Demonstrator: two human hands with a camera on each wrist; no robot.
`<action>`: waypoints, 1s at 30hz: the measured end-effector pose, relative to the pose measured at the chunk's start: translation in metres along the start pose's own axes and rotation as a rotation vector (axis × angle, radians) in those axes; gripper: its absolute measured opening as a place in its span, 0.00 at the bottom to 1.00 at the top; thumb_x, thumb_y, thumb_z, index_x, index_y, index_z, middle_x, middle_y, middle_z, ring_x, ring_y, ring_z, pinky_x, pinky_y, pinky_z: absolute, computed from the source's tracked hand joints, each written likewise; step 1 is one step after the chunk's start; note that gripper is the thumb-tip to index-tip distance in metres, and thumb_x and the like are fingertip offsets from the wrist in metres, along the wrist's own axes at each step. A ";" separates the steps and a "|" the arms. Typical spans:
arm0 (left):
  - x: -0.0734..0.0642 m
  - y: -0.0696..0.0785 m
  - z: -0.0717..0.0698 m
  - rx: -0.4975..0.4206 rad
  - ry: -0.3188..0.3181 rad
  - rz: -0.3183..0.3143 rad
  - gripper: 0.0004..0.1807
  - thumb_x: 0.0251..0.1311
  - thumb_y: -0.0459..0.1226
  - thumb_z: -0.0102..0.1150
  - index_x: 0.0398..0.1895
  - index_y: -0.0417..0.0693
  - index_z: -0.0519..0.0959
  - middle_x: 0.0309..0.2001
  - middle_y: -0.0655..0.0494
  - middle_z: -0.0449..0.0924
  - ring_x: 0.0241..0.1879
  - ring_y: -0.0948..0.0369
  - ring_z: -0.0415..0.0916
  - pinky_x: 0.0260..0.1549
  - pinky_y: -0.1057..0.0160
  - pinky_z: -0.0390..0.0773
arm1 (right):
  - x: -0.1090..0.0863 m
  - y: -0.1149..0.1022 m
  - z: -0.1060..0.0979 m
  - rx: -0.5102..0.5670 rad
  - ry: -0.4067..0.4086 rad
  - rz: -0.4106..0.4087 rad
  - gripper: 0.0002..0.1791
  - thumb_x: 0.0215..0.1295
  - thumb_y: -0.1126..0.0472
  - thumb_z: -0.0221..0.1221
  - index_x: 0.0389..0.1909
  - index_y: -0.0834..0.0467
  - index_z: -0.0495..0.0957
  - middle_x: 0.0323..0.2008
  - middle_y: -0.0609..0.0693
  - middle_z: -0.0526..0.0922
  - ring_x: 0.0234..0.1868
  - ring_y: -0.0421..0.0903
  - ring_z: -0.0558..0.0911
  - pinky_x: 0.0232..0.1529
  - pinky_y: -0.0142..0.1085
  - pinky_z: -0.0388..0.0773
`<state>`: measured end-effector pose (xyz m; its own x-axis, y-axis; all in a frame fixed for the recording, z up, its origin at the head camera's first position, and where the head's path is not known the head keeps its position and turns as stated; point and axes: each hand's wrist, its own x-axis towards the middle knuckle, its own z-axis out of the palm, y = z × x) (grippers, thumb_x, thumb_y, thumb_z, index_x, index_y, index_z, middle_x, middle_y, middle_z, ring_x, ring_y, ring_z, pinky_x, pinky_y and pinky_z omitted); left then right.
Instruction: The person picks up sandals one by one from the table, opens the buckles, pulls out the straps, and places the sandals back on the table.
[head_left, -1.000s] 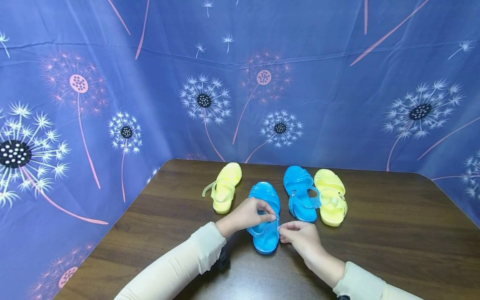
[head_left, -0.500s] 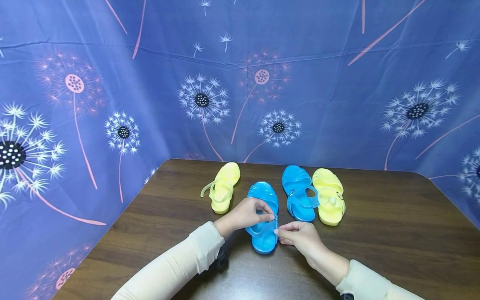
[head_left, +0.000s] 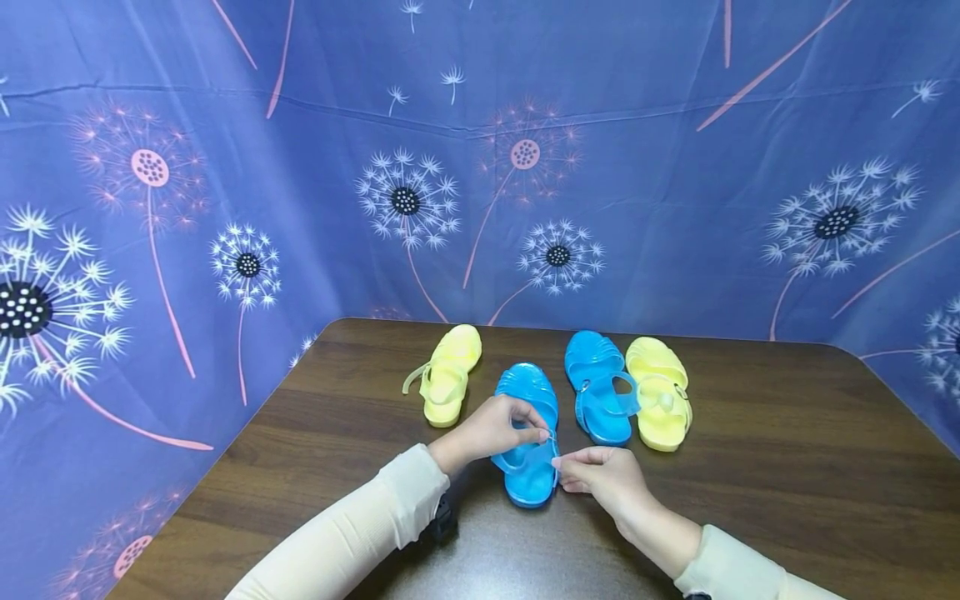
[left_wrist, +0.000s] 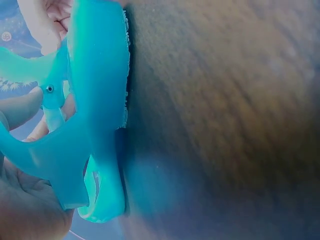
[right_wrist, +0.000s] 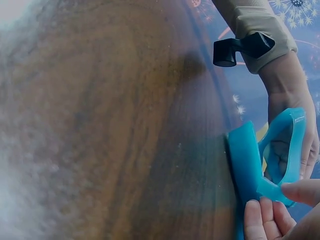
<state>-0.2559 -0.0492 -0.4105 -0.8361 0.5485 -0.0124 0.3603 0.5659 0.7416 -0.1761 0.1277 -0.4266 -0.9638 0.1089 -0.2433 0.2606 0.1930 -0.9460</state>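
A blue jelly sandal [head_left: 531,488] lies on the table between my hands, toe pointing away. My left hand [head_left: 491,429] reaches over it, thumb and fingers pinching its side strap near the small metal rivet [left_wrist: 50,88], which shows in the left wrist view. On the sandal's right side, my right hand [head_left: 606,479] pinches the lower part of the strap between thumb and fingers. The right wrist view shows the ankle strap [right_wrist: 295,142] looped up above the sole, with the right thumb [right_wrist: 300,191] against its base. Part of the strap is hidden by the left fingers.
Another blue sandal [head_left: 596,358] stands behind to the right, touching or nearly touching a yellow sandal [head_left: 656,358]. A second yellow sandal [head_left: 459,346], its strap sticking out leftward, lies back left. Patterned blue cloth [head_left: 637,167] hangs behind the wooden table [head_left: 787,450].
My right fingertips shifted slightly left onto the strap, then a little back right. The left hand keeps its pinch, and the sandals stay in place.
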 end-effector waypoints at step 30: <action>0.002 -0.004 0.002 -0.028 0.005 0.003 0.05 0.61 0.44 0.64 0.35 0.55 0.86 0.33 0.67 0.85 0.48 0.63 0.79 0.50 0.61 0.77 | 0.008 -0.003 -0.003 -0.005 -0.053 0.001 0.16 0.62 0.58 0.65 0.39 0.70 0.81 0.27 0.54 0.86 0.30 0.46 0.85 0.37 0.40 0.85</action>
<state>-0.2585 -0.0490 -0.4145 -0.8372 0.5468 -0.0068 0.3510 0.5468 0.7602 -0.1846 0.1315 -0.4254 -0.9652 0.0574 -0.2551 0.2615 0.1981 -0.9447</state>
